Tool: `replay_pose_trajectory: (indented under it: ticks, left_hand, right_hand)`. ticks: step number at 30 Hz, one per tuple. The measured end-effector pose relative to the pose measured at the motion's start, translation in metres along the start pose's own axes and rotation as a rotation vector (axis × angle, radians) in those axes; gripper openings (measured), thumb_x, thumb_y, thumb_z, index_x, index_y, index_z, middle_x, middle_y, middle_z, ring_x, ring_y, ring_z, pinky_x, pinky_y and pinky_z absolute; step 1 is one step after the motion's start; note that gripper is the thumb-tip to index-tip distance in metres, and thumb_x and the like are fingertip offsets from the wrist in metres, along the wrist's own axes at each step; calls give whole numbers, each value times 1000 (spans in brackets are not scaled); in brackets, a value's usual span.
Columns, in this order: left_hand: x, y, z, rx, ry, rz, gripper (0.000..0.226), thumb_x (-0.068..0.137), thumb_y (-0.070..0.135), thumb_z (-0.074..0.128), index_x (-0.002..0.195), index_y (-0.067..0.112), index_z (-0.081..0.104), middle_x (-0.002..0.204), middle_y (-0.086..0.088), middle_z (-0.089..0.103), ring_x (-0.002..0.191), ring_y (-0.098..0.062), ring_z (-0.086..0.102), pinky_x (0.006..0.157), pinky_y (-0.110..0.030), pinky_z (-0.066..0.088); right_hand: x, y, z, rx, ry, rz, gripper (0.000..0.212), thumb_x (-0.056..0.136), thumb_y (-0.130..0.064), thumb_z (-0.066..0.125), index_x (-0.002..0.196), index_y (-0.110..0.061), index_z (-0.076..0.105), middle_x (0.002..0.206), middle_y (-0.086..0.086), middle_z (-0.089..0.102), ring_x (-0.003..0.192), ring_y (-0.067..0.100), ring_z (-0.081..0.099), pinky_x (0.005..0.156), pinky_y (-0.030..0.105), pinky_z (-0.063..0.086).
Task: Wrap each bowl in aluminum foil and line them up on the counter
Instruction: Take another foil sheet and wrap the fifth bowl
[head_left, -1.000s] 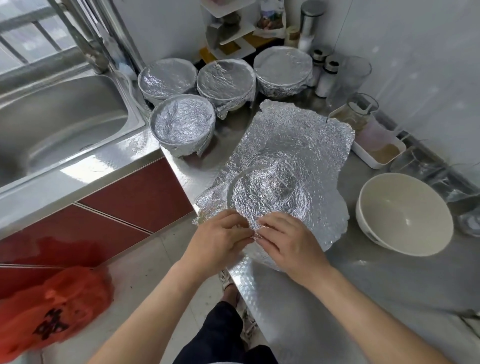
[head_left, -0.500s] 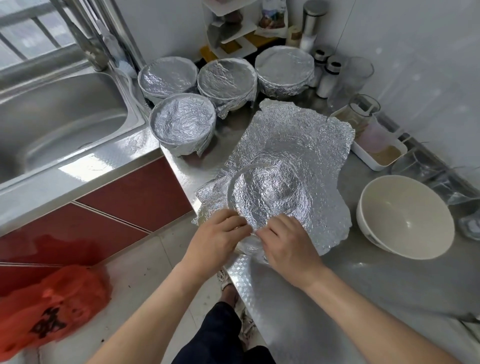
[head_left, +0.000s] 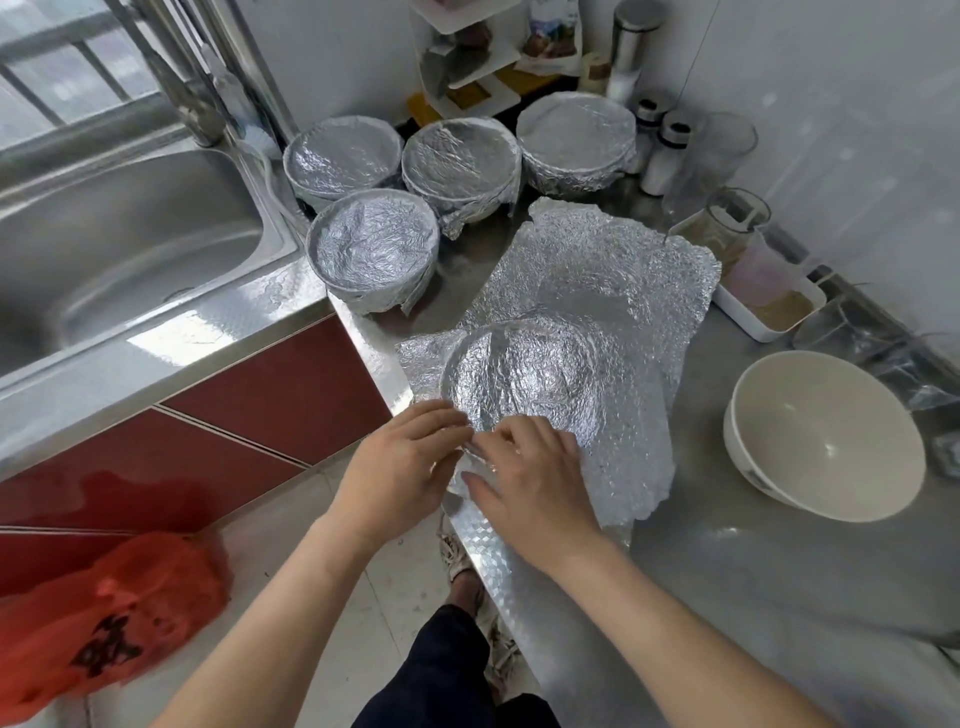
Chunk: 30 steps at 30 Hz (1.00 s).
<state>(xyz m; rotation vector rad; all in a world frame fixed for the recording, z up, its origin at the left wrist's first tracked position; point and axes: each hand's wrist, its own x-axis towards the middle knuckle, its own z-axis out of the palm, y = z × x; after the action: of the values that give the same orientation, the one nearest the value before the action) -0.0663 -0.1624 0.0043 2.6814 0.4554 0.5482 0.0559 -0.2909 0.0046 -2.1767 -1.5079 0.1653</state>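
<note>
A bowl (head_left: 519, 374) sits at the counter's near edge under a large crinkled sheet of aluminum foil (head_left: 613, 280) pressed into its hollow. My left hand (head_left: 400, 462) and my right hand (head_left: 524, 467) meet at the bowl's near rim, fingers curled and pinching the foil edge there. Several foil-wrapped bowls stand behind: one in front (head_left: 371, 249) and three in a row at the back (head_left: 340, 156), (head_left: 460, 156), (head_left: 576, 135). A bare white bowl (head_left: 821, 431) stands to the right.
A steel sink (head_left: 119, 249) lies to the left of the counter (head_left: 753, 582). A white tray (head_left: 769, 312), glass jars and shakers (head_left: 670, 145) crowd the back right wall. A red plastic bag (head_left: 98, 618) hangs low at the left.
Both hands have shifted slightly along the bowl's near rim, working the foil edge down; the foil has sunk deeper into the bowl. The other bowls have not moved.
</note>
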Motion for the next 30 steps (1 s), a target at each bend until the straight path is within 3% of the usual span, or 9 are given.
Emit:
replay_pose_trajectory:
  ticks: [3,5,11,15,19,27,30]
  left_hand:
    - [5,10,2,-86,-29,-19,22,83,16,74,105,16,75,112,5,70,114,-15,60,95,-26,49]
    - [7,13,4,-115,-95,13,23,82,23,78,104,19,75,112,6,69,112,-14,59,91,-30,52]
    - [6,6,10,-38,-119,111,21,90,38,62,97,25,77,105,8,70,99,-14,57,81,-24,47]
    - [6,7,13,14,-65,138,13,90,31,66,95,25,76,101,7,69,94,-15,55,75,-23,45]
    - [4,11,15,37,-40,178,8,90,22,69,95,19,75,96,3,67,88,-18,58,72,-27,48]
    - [8,25,19,-24,-32,125,18,89,27,63,92,16,76,91,3,67,83,-18,59,68,-29,50]
    - [7,22,23,-10,13,137,9,80,12,74,88,15,76,88,3,68,82,-18,59,67,-28,49]
  right_hand:
    - [2,17,-16,131,-15,3,29,94,-33,46,103,-18,68,103,-4,62,96,17,56,82,39,46]
    - [1,34,-19,158,-62,-46,32,94,-30,46,103,-13,71,106,-1,66,98,19,59,80,43,51]
    - [-4,56,-22,127,-114,-168,25,87,-38,60,92,-17,74,103,-3,64,99,17,55,82,39,49]
    - [-7,52,-22,-29,-44,-276,11,82,-24,73,85,-14,69,86,-2,57,81,18,50,68,33,44]
    - [-7,53,-17,-94,-16,-331,13,75,-5,75,83,-10,67,82,2,57,77,21,50,62,35,46]
    - [-5,52,-13,-66,-33,-343,7,83,-6,69,88,-9,66,83,3,58,75,20,49,64,32,45]
    - [-6,52,-10,-50,-30,-344,8,84,-4,68,90,-8,66,85,3,58,77,19,48,67,30,43]
